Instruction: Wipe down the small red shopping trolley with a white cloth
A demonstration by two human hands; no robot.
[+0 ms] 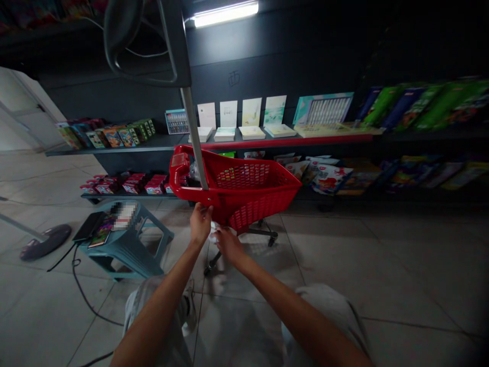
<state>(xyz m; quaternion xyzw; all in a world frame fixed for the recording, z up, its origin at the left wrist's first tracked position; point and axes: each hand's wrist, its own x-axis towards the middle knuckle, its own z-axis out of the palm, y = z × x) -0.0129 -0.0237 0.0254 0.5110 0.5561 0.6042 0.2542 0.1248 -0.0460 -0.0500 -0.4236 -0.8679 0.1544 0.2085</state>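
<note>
A red plastic shopping cart (263, 211) with perforated basket walls stands in front of me, its grey pole and large dark handle rising toward the camera. My left hand (200, 223) is at the lower rear of the basket, fingers bent against its edge. Just to the right and lower, my right hand (228, 245) is closed on a crumpled white cloth (213, 232) and presses it against the underside of the basket. The fingertips of the right hand are partly hidden by the cloth. Beneath the basket, the cart's wheeled legs (263, 233) rest on the tiles.
A blue-grey plastic stool (143, 250) at the left carries a dark device (88, 227) with a cable and a colourful booklet (101, 232). Behind the cart, a dark shelf (237, 145) holds books, boxes and snack bags. A round stand base (46, 243) sits at far left.
</note>
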